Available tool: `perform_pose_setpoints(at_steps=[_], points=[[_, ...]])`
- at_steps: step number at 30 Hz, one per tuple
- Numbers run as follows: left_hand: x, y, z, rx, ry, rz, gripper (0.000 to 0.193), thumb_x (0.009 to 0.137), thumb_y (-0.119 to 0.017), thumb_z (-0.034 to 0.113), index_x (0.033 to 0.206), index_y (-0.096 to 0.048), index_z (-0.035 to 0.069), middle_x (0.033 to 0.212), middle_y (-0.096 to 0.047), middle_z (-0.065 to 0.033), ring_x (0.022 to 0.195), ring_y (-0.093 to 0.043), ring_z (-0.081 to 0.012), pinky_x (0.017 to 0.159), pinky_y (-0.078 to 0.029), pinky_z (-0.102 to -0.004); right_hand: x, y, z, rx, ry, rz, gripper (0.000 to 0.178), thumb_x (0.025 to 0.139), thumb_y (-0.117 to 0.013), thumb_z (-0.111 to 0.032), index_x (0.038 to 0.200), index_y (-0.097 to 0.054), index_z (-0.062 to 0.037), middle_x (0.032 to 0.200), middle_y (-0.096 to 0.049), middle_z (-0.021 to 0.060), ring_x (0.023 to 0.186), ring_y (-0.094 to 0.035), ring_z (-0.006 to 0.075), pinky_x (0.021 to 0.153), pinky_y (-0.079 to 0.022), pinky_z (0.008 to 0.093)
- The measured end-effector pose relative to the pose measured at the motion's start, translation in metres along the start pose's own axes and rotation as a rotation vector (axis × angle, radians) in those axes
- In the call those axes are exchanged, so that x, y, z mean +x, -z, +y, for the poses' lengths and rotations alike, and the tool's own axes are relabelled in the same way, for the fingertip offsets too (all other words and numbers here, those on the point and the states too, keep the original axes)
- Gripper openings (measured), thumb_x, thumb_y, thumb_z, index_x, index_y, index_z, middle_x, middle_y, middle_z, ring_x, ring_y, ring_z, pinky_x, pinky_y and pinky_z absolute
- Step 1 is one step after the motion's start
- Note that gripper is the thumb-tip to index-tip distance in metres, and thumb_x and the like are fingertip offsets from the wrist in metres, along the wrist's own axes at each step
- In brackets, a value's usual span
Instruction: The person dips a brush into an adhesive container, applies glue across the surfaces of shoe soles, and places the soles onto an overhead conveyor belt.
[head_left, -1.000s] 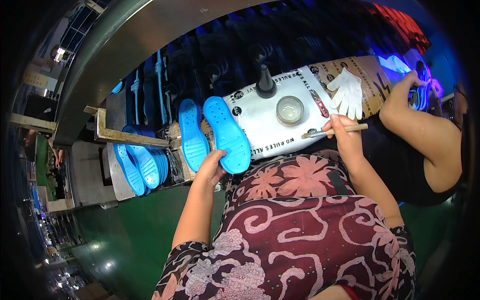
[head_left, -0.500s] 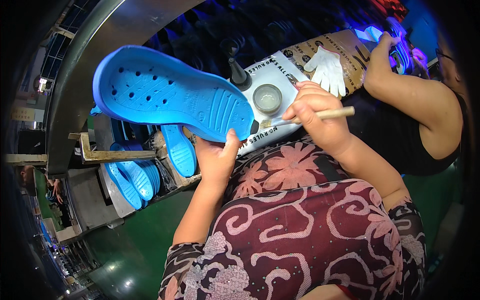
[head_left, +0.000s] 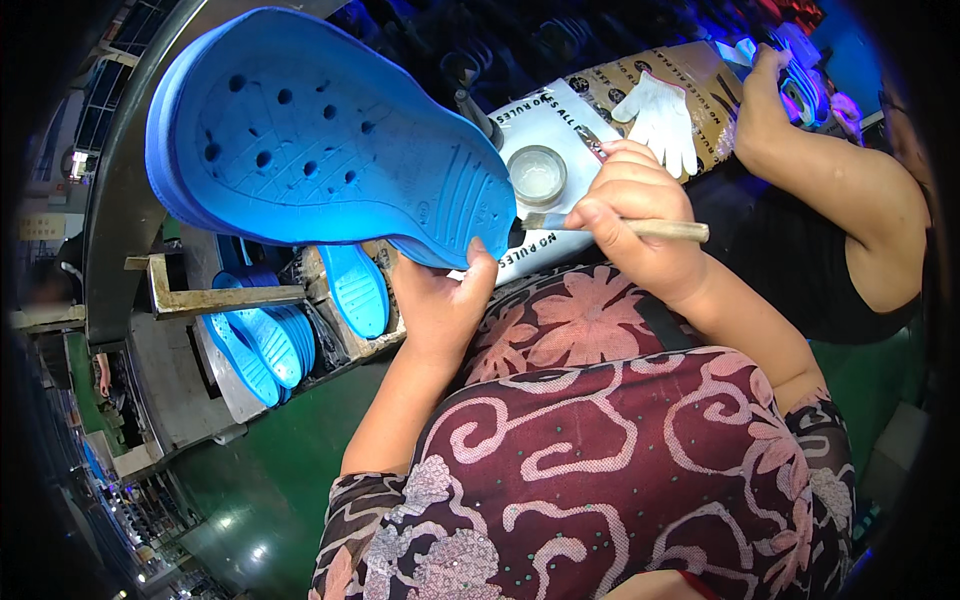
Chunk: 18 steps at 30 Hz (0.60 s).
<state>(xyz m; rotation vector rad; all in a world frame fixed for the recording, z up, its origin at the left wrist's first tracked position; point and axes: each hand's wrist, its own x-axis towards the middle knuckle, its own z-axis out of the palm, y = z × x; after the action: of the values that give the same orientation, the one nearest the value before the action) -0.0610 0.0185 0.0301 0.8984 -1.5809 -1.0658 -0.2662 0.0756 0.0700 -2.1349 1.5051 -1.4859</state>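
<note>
My left hand grips a blue shoe sole by its narrow end, thumb on top and fingers beneath. The sole is tilted up toward me. Rows of small holes mark its broad end, and raised ribs its narrow end. Between my right hand's fingers is a brush with a pale wooden handle. Its bristles lie at the sole's narrow tip, beside a small dark spot; whether they touch cannot be told. Just beyond the brush, a small round jar of clear-looking contents stands on a white printed sheet.
A white glove lies on brown printed cardboard. Beside my left arm, more blue soles sit in a stack, and another sole lies near a wooden frame. A metal beam curves past. At right, a co-worker's arm reaches forward.
The sole has risen, with its broad end tipped higher and nearer to me. My right hand has shifted slightly, and the brush tip now sits closer to the sole's narrow end.
</note>
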Motion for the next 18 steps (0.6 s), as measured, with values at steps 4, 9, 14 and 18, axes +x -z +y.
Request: perform_pose_setpoints(at_steps=[4,9,14,18], points=[[0.0008,-0.0032,0.004,-0.008,0.009,-0.007,0.025,0.072,-0.063,0.001,0.095,-0.056,-0.004,0.085,-0.065,-0.0113,0.074,-0.063,-0.0177,0.07,-0.049,-0.0293,0.0037,-0.0078,-0.0031,-0.03,0.062,-0.027,0.017,0.079,-0.064,-0.015,0.064,-0.063,-0.0084,0.058,-0.054,0.0024,0.059,-0.053,0.0219,0.081,-0.041,0.0381],[0.0011,-0.0012,0.0021,0.037,-0.062,0.009,0.021,0.07,-0.062,0.0,0.091,-0.059,-0.003,0.082,-0.065,-0.0112,0.073,-0.063,-0.0178,0.07,-0.049,-0.0291,-0.0011,0.0005,0.0021,-0.087,0.026,-0.026,0.018,0.079,-0.066,-0.02,0.065,-0.063,-0.0081,0.058,-0.053,0.0027,0.06,-0.053,0.0221,0.082,-0.041,0.0386],[0.002,-0.005,0.0034,0.023,-0.067,0.025,0.021,0.07,-0.062,0.0,0.09,-0.06,-0.002,0.08,-0.065,-0.0109,0.072,-0.063,-0.0177,0.068,-0.049,-0.0295,-0.0004,-0.0036,-0.0046,0.009,0.053,-0.047,0.018,0.079,-0.066,-0.02,0.065,-0.063,-0.0083,0.059,-0.053,0.0027,0.061,-0.052,0.0217,0.082,-0.04,0.0375],[0.0026,-0.0025,0.0021,0.039,-0.131,-0.019,0.022,0.069,-0.062,-0.003,0.09,-0.059,-0.003,0.08,-0.064,-0.0096,0.07,-0.061,-0.0159,0.068,-0.049,-0.0281,-0.0041,-0.0009,0.0011,-0.021,0.039,-0.081,0.02,0.08,-0.065,-0.019,0.064,-0.063,-0.008,0.059,-0.053,0.0028,0.06,-0.052,0.0215,0.081,-0.041,0.0374]])
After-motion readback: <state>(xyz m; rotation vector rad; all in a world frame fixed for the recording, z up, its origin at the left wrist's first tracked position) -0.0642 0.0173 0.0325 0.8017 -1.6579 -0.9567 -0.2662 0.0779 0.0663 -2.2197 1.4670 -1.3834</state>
